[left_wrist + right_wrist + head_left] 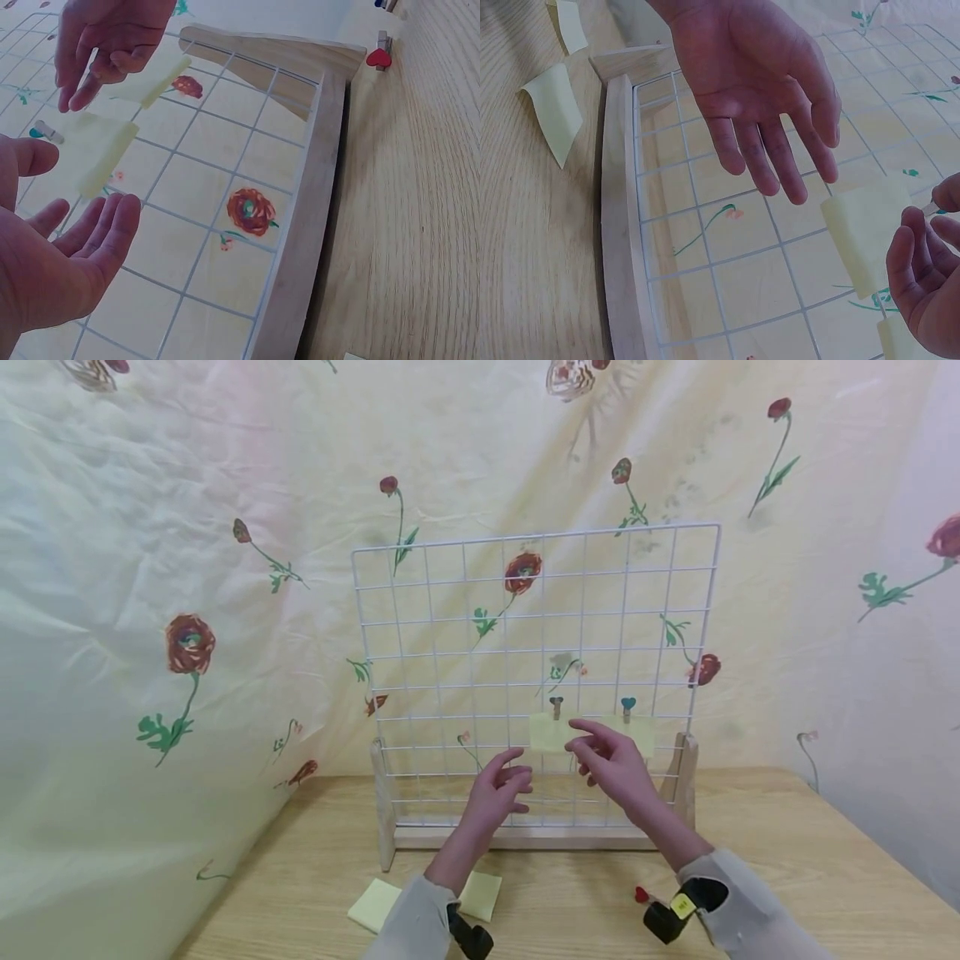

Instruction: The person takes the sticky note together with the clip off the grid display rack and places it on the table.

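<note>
Nearest the lens in the left wrist view, the left hand is found with fingers extended and apart, gripping nothing. The right hand shows thumb and forefinger parted, likewise empty. Governing relation, head view: the left clip lies just beside the right fingertips, up and to the left, long axis upright; the right hand is the nearer. The left note hangs beneath that clip on the wire grid, above and right of the left fingertips. Contact between right fingertips and note cannot be determined. The right hand covers part of the right note. On the table, the left sleeve meets a loose note, whose near corner is obscured.
</note>
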`<state>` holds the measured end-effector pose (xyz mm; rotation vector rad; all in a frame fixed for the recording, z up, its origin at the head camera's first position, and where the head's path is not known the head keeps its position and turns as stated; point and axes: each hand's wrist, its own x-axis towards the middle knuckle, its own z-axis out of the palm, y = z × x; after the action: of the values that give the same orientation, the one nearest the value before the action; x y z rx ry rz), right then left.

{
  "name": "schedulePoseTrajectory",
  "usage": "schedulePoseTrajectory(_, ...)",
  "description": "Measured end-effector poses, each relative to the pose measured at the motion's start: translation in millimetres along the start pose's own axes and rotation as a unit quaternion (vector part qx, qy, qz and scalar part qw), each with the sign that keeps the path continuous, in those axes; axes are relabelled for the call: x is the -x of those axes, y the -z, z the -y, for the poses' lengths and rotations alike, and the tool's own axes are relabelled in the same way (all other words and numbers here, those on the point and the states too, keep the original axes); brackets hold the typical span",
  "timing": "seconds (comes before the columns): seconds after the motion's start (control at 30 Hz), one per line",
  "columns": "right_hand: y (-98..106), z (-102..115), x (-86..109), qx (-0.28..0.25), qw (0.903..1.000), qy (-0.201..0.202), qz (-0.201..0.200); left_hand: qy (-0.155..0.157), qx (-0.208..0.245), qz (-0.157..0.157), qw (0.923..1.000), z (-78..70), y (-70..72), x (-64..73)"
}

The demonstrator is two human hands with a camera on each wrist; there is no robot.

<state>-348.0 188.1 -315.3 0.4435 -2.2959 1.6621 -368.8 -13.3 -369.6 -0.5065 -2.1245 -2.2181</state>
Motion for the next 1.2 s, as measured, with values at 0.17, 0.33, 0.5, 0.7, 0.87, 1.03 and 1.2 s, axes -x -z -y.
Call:
schedulePoseTrajectory(0.17,-2,1,-5.3,-0.006,1.0000,0.000,-0.003,0.002,0.005,0.003,1.0000,-0.6,-0.7,-2.9)
schedulePoseTrajectory(0.33,-3,1,-12.8,-0.006,1.0000,-0.001,-0.002,0.002,0.012,0.003,0.9999,-1.3,-1.7,-6.2)
schedulePoseTrajectory(0.5,-5,5,-21.3,-0.009,0.9999,-0.001,-0.003,-0.001,0.012,0.001,0.9999,-3.4,-3.9,-9.9)
schedulePoseTrajectory(0.7,-5,10,-31.4,-0.011,0.9999,-0.004,-0.007,0.013,0.018,-0.003,0.9997,-7.8,-9.0,-15.2)
schedulePoseTrajectory(0.87,-6,14,-39.8,-0.017,0.9998,-0.010,-0.008,0.026,0.022,-0.006,0.9994,-10.4,-11.1,-17.9)
schedulePoseTrajectory(1.03,-6,18,-44.3,-0.012,0.9996,-0.024,-0.012,0.035,0.023,-0.009,0.9991,-11.2,-11.3,-19.5)
schedulePoseTrajectory(1.2,-6,17,-45.2,-0.005,0.9995,-0.027,-0.013,0.034,0.022,-0.009,0.9991,-9.9,-12.1,-19.0)
